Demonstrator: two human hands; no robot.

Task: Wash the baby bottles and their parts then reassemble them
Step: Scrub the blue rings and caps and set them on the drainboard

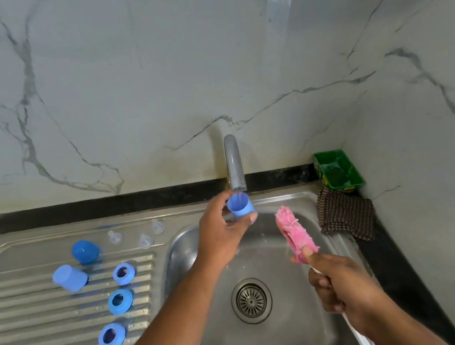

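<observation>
Hands outstretched: left pinches blue cap, apparently under running tap, right grips pink brush.

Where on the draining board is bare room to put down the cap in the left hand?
Widest free patch: the ribbed draining board left of the three blue rings and in front of the lying cap. The back left corner, left of the round cap, is bare too. Crowded: the back strip with three clear teats.
</observation>
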